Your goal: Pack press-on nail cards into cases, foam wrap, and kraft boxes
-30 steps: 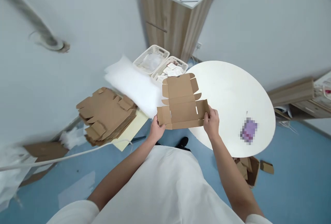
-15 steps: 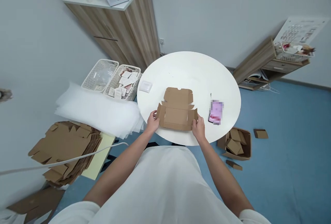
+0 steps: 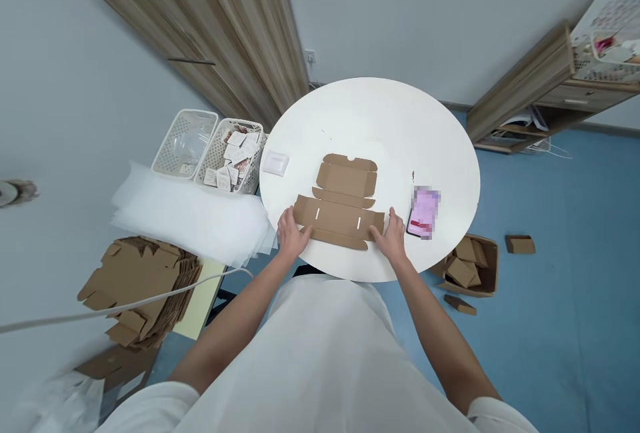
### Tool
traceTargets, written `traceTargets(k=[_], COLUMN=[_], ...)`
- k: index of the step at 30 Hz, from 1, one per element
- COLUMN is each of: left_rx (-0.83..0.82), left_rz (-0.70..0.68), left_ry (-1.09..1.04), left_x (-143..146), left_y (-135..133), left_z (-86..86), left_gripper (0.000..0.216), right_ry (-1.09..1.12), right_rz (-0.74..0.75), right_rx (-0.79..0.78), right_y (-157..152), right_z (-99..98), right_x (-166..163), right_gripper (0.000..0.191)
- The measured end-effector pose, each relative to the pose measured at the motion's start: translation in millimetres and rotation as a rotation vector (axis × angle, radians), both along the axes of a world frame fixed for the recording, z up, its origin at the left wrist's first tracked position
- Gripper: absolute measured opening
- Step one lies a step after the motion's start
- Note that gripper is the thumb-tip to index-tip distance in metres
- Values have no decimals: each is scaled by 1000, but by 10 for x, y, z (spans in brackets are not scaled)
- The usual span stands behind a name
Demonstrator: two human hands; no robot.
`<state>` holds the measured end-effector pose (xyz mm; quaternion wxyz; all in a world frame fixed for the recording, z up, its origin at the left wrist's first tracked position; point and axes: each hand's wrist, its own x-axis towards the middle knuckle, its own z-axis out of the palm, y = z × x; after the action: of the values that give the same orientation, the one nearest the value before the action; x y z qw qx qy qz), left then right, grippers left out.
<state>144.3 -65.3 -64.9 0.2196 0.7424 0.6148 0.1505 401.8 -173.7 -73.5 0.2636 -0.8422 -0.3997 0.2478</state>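
Observation:
A flat brown cardboard box blank lies on the round white table, near its front edge. My left hand rests on the blank's left end flap with fingers spread flat. At the right end flap my right hand presses down the same way, fingers stretched out. Both side flaps lie flat under my palms. The far lid panel of the blank points away from me.
A phone lies right of the blank, a small white square at the table's left. Two white baskets, white foam sheets and a stack of cardboard blanks sit left. A cardboard bin stands on the blue floor.
I turned from the cardboard stack to the table and laid the blank down. Its side flaps, held upright half a second ago, are now pressed flat under my hands.

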Motion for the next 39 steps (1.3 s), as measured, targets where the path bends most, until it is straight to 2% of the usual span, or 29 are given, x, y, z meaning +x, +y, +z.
traceTargets(k=[2, 6, 9, 13, 15, 18, 21, 26, 28, 34, 39], left_rx=[51, 11, -11, 11, 15, -11, -64, -162, -166, -33, -41], left_rz=[-147, -509, -636, -666, -679, -685, -681, -637, -649, -740, -872], left_ry=[96, 227, 281, 286, 264, 228, 213, 120, 101, 156, 258], left_x=[-41, -99, -108, -87, -72, -47, -21, 32, 64, 254, 432], left_y=[-69, -116, -84, -27, 0, 41, 84, 152, 190, 389, 534], left_z=[40, 73, 39, -56, -97, -129, -140, -138, -114, 35, 70], left_gripper=[78, 60, 48, 35, 33, 36, 36, 29, 39, 93, 113], right_ry=[-3, 55, 183, 407, 487, 551, 511, 452, 458, 354, 313], right_rz=[33, 83, 28, -153, -212, -237, -240, -260, -247, -192, -156], right_rx=[-11, -26, -36, -46, -17, 8, 27, 58, 84, 63, 2], right_y=[177, 626, 910, 1120, 1166, 1191, 1166, 1028, 967, 861, 790], right_z=[85, 160, 102, -46, -114, -186, -201, -113, -77, -72, -73], right_x=[90, 263, 342, 347, 321, 277, 243, 167, 128, 77, 45], right_gripper=[76, 72, 77, 85, 83, 61, 36, 25, 23, 21, 30])
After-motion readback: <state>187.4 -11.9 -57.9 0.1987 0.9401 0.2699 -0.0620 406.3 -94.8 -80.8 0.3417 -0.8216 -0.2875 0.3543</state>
